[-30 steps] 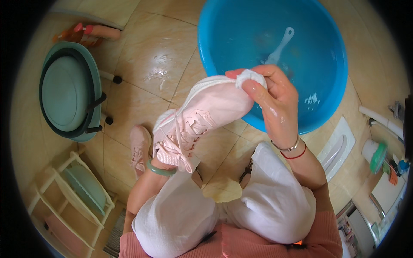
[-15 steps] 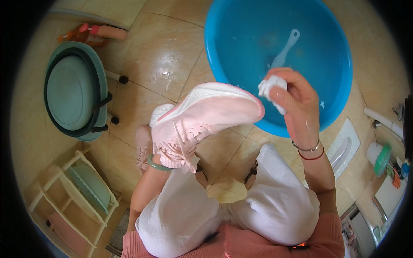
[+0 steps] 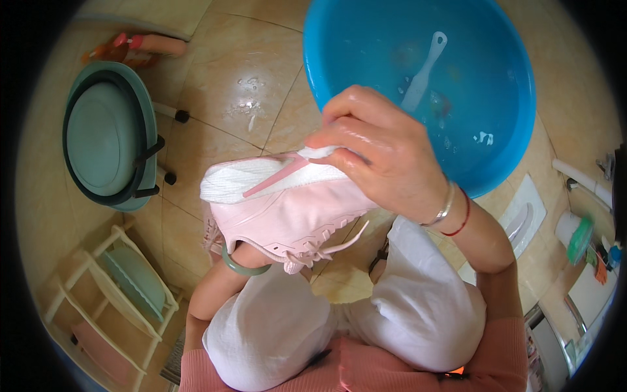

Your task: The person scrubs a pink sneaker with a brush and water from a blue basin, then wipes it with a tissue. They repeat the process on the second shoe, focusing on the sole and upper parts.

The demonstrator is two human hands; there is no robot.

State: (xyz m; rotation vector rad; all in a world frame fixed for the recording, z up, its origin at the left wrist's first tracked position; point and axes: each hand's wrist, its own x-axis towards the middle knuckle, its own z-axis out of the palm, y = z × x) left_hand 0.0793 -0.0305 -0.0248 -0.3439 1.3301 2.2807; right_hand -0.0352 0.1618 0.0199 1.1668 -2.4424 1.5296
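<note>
A pink sneaker [image 3: 287,215] with a white midsole lies tipped on its side over my knees, its laces hanging toward me. My left hand [image 3: 248,253] is pushed into the shoe's opening and holds it up; its fingers are hidden inside. Fingers closed, my right hand [image 3: 385,150] pinches a crumpled white wad [image 3: 317,152], tissue or cloth, against the edge of the sole near the middle of the shoe. Part of a second pink shoe [image 3: 212,235] shows on the floor behind the first.
A blue basin [image 3: 313,59] of water stands ahead on the right, a white-handled brush [image 3: 424,72] in it. Left are a folded green tub [image 3: 108,140], bottles [image 3: 153,44] and a cream rack [image 3: 163,320]. A white squat-toilet-like fixture [image 3: 522,219] lies right. The tiles [image 3: 251,98] are wet.
My right hand has come left from over the basin and brought the white wad onto the sole's edge. The sneaker has turned and shifted left and toward me, its side now facing up.
</note>
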